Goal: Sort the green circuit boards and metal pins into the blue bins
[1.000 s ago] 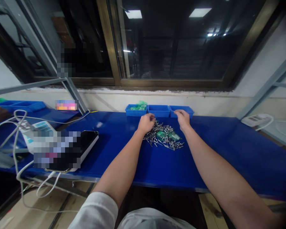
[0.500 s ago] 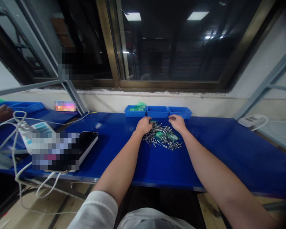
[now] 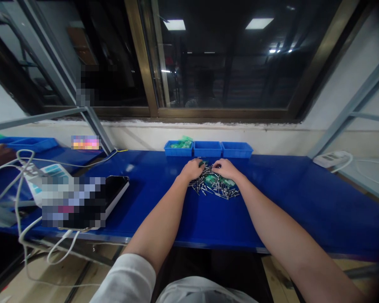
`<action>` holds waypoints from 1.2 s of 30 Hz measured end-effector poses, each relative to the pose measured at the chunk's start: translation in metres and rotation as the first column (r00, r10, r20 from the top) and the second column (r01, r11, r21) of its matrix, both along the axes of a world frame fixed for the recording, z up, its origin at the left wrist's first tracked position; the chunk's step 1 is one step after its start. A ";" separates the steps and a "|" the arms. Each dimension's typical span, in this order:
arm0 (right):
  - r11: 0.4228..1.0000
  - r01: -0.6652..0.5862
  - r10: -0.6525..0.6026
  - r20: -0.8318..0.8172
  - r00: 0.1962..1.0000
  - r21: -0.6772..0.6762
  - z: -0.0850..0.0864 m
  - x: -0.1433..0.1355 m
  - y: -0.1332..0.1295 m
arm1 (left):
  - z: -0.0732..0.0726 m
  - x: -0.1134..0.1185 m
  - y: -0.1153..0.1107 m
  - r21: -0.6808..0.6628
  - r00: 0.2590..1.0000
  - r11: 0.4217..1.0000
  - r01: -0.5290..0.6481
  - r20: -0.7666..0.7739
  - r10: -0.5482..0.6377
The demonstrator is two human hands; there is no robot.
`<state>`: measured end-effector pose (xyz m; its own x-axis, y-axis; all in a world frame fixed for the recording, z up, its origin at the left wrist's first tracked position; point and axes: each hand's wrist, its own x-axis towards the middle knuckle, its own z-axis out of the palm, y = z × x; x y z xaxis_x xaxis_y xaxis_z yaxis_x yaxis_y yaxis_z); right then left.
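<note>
A loose pile of thin silver pins that look like blind rivets (image 3: pixel 222 191) lies on the blue table, with green plastic packets (image 3: pixel 210 179) among them. My left hand (image 3: pixel 192 169) is curled at the pile's far left edge, a dark green bit showing at its fingertips. Across from it, my right hand (image 3: pixel 229 169) reaches over the pile's far right side, fingers bent together and pointing left. What either hand pinches is too small or hidden to make out.
Behind the pile stand three joined blue bins (image 3: pixel 207 149), the left one holding green packets. A black-screened device (image 3: pixel 116 185) with white cables lies at left. Farther left are another person's hand (image 3: pixel 0 155) and a blue tray (image 3: pixel 38 144). A white power strip (image 3: pixel 331 159) sits at right.
My right hand has moved left and slightly nearer, from beside the right bin to above the pile. My left hand remains at the pile's left edge, shifted only slightly.
</note>
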<state>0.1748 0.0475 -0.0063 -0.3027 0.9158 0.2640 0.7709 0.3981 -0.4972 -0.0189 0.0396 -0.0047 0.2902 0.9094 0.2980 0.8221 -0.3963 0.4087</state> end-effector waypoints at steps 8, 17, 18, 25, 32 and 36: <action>1.000 0.007 -0.008 0.025 1.000 0.024 -0.003 -0.006 0.002 | 0.001 0.002 -0.002 -0.030 1.000 1.000 0.009 -0.009 -0.010; 0.998 -0.033 0.031 0.046 0.998 0.056 -0.008 -0.004 0.008 | 0.000 0.003 -0.002 -0.029 1.000 0.999 0.015 -0.013 -0.016; 0.998 -0.027 0.024 0.059 0.998 0.064 -0.008 -0.004 0.008 | 0.000 0.003 -0.001 -0.028 1.000 0.999 0.016 -0.011 -0.016; 0.991 -0.014 0.018 -0.035 0.999 0.134 -0.002 -0.007 0.003 | 0.007 0.006 -0.005 0.121 0.993 0.988 0.100 0.045 -0.106; 0.990 -0.131 0.138 -0.452 0.881 0.048 0.007 -0.013 -0.005 | 0.017 0.009 -0.012 0.164 0.979 0.974 0.154 0.106 -0.173; 0.994 -0.105 0.097 -0.584 0.806 0.021 0.009 -0.013 -0.005 | 0.018 0.008 -0.014 0.166 0.983 0.980 0.105 0.131 -0.128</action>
